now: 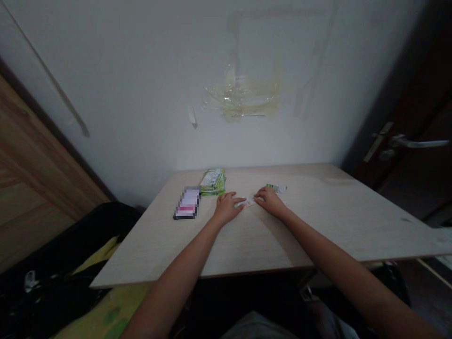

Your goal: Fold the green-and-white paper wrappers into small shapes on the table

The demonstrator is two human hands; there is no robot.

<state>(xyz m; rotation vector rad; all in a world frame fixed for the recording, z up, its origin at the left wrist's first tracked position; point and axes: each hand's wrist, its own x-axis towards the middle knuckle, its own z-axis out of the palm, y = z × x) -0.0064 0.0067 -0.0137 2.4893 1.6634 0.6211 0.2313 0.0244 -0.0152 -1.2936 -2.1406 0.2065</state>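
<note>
Both my hands rest on a pale wooden table (318, 221). My left hand (227, 207) and my right hand (269, 201) pinch the two ends of a small white packet (247, 202) that lies between them on the tabletop. Fingers of both hands are curled onto it. Just beyond my right hand lies a small green and white packet (277, 188). A stack of green packets (213, 181) sits behind my left hand, near the wall.
A phone (188, 203) lies left of my left hand, screen up. A white wall with tape residue (243, 101) stands behind the table. A dark door with a metal handle (409, 141) is at right. A black bag (70, 245) lies at lower left.
</note>
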